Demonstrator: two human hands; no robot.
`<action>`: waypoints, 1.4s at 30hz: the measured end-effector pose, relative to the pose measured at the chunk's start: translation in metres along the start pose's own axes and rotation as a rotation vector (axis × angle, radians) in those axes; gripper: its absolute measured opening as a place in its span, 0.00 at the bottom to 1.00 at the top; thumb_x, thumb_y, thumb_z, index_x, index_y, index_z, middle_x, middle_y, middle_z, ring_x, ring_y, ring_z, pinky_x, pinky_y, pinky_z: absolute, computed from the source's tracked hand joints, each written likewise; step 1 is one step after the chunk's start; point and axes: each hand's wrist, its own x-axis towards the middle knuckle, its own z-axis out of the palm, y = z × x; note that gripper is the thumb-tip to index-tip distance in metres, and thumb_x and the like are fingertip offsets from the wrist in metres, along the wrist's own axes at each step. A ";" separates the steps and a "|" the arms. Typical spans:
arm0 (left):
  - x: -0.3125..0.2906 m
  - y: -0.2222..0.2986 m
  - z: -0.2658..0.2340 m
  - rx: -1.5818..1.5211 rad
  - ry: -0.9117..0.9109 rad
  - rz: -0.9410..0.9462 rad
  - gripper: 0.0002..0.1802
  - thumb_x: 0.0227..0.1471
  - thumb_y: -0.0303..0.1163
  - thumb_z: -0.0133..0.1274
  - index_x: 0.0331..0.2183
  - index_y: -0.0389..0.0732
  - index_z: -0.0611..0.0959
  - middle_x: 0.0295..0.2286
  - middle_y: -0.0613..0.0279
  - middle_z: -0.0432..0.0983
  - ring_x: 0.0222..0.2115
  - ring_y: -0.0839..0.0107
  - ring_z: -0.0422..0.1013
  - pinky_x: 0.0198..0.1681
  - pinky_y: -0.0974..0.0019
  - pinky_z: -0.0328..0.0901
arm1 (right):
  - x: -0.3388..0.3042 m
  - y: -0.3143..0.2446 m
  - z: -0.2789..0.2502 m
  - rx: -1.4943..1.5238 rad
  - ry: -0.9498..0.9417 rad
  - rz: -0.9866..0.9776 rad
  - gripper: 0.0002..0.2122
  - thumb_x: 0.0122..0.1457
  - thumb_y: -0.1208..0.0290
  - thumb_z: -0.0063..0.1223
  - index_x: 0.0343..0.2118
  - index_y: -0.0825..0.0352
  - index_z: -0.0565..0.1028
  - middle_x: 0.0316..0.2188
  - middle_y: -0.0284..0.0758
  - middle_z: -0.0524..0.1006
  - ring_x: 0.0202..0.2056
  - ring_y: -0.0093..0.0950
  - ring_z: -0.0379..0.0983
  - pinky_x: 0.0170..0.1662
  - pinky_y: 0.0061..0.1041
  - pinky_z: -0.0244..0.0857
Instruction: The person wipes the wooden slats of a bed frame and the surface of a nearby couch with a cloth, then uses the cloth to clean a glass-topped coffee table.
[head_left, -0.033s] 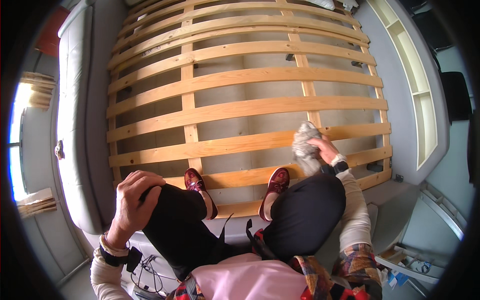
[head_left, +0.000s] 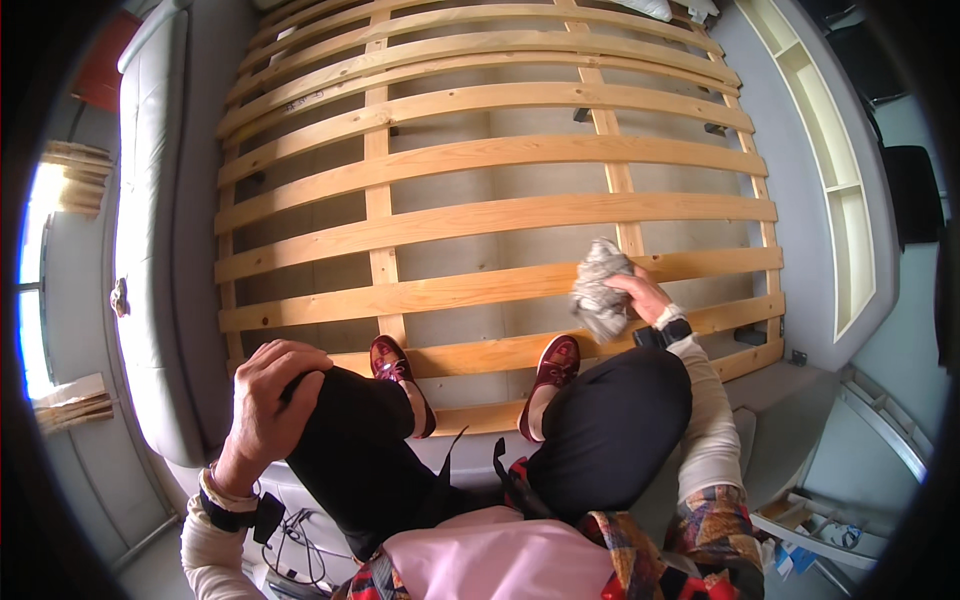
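Note:
My right hand [head_left: 645,292] grips a bunched grey-white cloth [head_left: 603,288] over a pale wooden slat [head_left: 430,295] of the bed base; whether the cloth touches the wood I cannot tell. Part of the cloth hangs down past the slat's near edge. Bent over my left knee [head_left: 345,430], my left hand [head_left: 277,393] rests on the black trousers, its fingers stretched out and holding nothing. My feet, in dark red lace-up shoes [head_left: 556,362], stand on the nearest slats between my hands.
Several slats run across the bed frame, with gaps showing the floor beneath. A grey padded headboard [head_left: 150,250] borders the left, and a side panel with pale open compartments [head_left: 825,160] the right. A metal ladder [head_left: 885,425] lies at the lower right. Black cables [head_left: 298,545] hang by my left forearm.
The cloth in my right hand has shifted slightly left and looks more bunched, its lower end drawn up. My left hand stays on the knee.

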 end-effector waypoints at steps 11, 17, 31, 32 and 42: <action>-0.022 -0.015 -0.006 -0.011 0.079 0.012 0.07 0.47 0.21 0.57 0.32 0.34 0.84 0.32 0.52 0.82 0.35 0.54 0.79 0.42 0.58 0.72 | 0.041 0.038 -0.059 -0.151 0.427 -0.164 0.26 0.53 0.69 0.66 0.55 0.70 0.72 0.46 0.38 0.80 0.46 0.29 0.76 0.52 0.30 0.69; -0.019 -0.020 -0.009 -0.050 0.067 0.027 0.08 0.46 0.20 0.55 0.32 0.34 0.84 0.33 0.52 0.82 0.35 0.54 0.79 0.43 0.58 0.73 | 0.015 0.032 -0.138 -0.258 1.067 -0.346 0.31 0.53 0.67 0.66 0.58 0.75 0.70 0.56 0.47 0.75 0.55 0.39 0.72 0.59 0.35 0.64; -0.014 -0.020 -0.010 -0.035 0.074 0.003 0.08 0.45 0.20 0.56 0.32 0.34 0.84 0.32 0.52 0.82 0.32 0.53 0.78 0.40 0.59 0.71 | 0.115 -0.067 0.036 -0.552 0.192 -0.496 0.24 0.49 0.79 0.60 0.52 0.67 0.71 0.46 0.40 0.78 0.46 0.30 0.76 0.51 0.32 0.70; -0.013 -0.019 -0.009 -0.034 0.070 0.013 0.08 0.45 0.20 0.56 0.32 0.34 0.84 0.32 0.52 0.82 0.32 0.53 0.78 0.40 0.59 0.71 | 0.113 -0.079 0.061 -0.686 0.099 -0.509 0.24 0.47 0.79 0.60 0.51 0.66 0.72 0.47 0.42 0.78 0.47 0.33 0.76 0.52 0.33 0.69; -0.003 -0.015 -0.002 -0.026 0.043 -0.067 0.08 0.44 0.20 0.55 0.31 0.34 0.84 0.31 0.51 0.83 0.33 0.53 0.78 0.41 0.57 0.70 | 0.154 -0.043 0.061 -1.501 -0.119 -0.559 0.20 0.51 0.80 0.58 0.48 0.55 0.75 0.49 0.31 0.76 0.55 0.39 0.70 0.57 0.38 0.68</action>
